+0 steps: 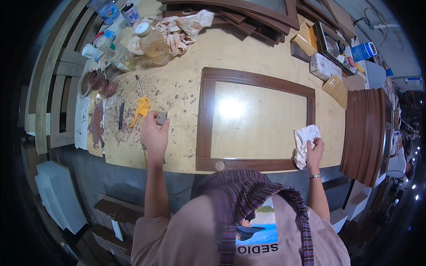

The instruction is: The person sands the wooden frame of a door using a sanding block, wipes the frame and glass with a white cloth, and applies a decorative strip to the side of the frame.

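Note:
A brown wood-look framed door panel (204, 116) with a clear glass-like centre lies flat on the workbench (181, 139). My left hand (155, 136) pinches a small grey block (162, 117) between thumb and fingers, to the left of the frame. Just beyond that hand is a yellow air blow gun (143, 106) with a metal nozzle, partly hidden by it. At the frame's lower right corner, my right hand (314, 151) grips a stained white cloth (304, 141), which covers part of that corner. A thin dark strip (121, 115) lies left of the blow gun.
Jars with brown residue (107, 87), a capped plastic jar (154, 46) and a crumpled rag (189, 31) occupy the back left. Brown frame pieces (246, 16) are piled at the back. A stack of brown frames (362, 136) borders the right side; a wooden pallet (63, 99) borders the left.

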`<state>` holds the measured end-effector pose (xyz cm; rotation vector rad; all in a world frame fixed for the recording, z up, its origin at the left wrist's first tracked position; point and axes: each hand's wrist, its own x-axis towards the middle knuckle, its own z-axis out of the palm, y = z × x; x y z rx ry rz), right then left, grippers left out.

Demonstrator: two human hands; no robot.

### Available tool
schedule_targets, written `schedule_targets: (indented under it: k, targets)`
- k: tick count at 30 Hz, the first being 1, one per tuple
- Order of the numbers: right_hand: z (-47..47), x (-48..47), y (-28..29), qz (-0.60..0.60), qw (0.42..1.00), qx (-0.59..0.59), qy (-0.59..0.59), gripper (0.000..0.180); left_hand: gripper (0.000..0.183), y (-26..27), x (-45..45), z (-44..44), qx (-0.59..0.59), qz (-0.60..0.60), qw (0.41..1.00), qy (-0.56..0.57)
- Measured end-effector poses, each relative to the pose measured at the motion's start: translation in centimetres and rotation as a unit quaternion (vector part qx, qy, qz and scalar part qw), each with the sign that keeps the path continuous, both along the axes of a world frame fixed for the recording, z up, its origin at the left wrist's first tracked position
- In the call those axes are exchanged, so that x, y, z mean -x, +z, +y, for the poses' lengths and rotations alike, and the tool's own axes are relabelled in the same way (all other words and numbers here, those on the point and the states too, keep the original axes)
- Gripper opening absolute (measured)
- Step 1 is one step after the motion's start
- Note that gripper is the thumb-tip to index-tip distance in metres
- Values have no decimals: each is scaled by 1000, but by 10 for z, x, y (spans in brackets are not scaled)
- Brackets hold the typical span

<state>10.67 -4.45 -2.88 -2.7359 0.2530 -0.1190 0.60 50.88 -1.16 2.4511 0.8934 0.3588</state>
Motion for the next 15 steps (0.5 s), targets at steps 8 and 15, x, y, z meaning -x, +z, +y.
schedule_targets:
  k: [8,15]
  targets:
    - [17,9,-19,-69,993,94,-36,32,31,-27,-59,-39,312,-116,938,-94]
    - [25,8,-16,-74,994,76,-38,30,28,-27,-175,-27,65,-139,976,-157]
